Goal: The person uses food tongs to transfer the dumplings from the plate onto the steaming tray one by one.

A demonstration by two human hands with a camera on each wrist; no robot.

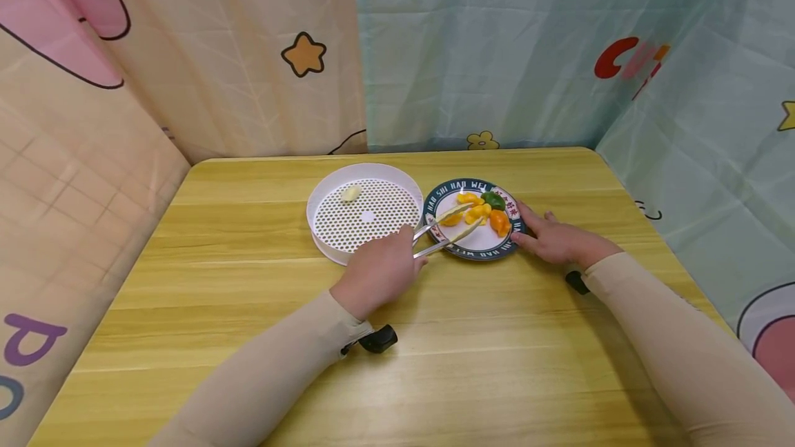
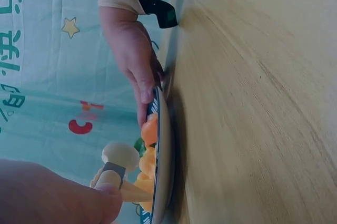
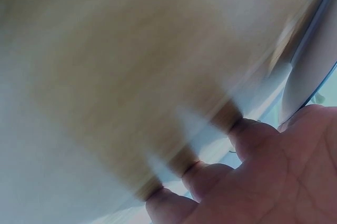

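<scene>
My left hand grips a pair of metal tongs with pale tips. The tips spread over a white plate with a dark lettered rim, around a yellow pepper-like piece. Beside it on the plate lie an orange piece, a green piece and other yellow pieces. My right hand holds the plate's right edge, thumb at the rim. In the right wrist view, its other fingertips meet the table below the plate.
A round white sieve with a perforated base stands just left of the plate, one pale yellow piece inside. Both sit near the back of the wooden table. Printed curtains hang behind and at the sides.
</scene>
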